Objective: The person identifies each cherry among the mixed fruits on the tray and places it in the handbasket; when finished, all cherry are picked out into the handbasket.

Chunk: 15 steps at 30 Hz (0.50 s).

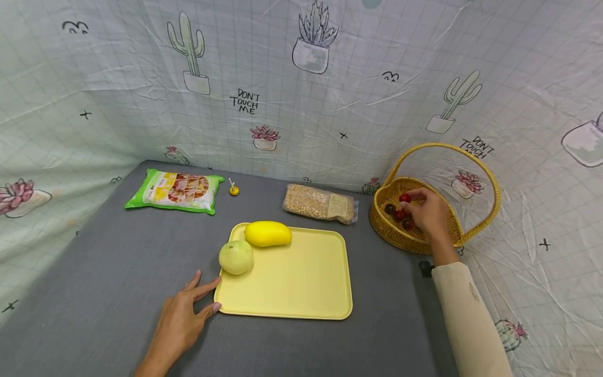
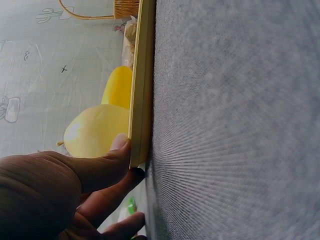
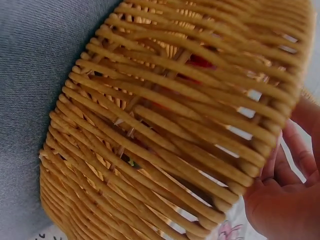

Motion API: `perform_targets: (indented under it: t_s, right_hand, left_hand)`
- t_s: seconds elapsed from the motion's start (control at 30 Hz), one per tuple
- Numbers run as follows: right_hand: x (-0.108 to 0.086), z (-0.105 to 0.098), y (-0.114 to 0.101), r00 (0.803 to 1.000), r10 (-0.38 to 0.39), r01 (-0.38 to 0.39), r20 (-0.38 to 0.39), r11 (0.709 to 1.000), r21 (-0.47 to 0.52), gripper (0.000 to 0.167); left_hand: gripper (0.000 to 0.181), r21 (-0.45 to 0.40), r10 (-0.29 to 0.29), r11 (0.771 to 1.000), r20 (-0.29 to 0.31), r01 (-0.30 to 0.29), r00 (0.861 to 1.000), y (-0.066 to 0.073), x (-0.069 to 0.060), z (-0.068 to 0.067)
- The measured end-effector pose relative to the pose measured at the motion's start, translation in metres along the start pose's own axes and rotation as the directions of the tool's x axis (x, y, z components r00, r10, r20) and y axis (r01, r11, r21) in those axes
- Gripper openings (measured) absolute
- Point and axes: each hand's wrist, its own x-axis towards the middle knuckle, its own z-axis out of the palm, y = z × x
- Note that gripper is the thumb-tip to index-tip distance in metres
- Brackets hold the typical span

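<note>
My right hand is over the wicker basket and pinches a small round red fruit between thumb and fingers. Below it in the basket lie several similar red and dark fruits. In the right wrist view the basket's woven wall hides the fingertips. My left hand touches the left front corner of the yellow tray. The left wrist view shows its thumb against the tray's rim. A pale green round fruit and a yellow mango lie on the tray.
Behind the tray lie a green-edged food packet, a yellow-wrapped lollipop and a clear bag of grains. A small black object is beside the right forearm. The basket's tall handle arches above it. A patterned cloth hangs behind the table.
</note>
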Motion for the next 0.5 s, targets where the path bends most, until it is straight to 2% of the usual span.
perform_targets:
  t_s: [0.3, 0.5]
  right_hand:
    - [0.019, 0.010, 0.017, 0.997, 0.046, -0.044, 0.065, 0.999, -0.025, 0.035]
    - [0.031, 0.020, 0.025, 0.990, 0.097, -0.099, 0.107, 0.995, 0.014, 0.036]
  left_hand:
    - [0.060, 0.005, 0.017, 1.000, -0.018, -0.017, 1.000, -0.001, -0.001, 0.001]
    - [0.060, 0.006, 0.035, 0.999, -0.034, -0.034, 0.999, -0.001, -0.001, 0.002]
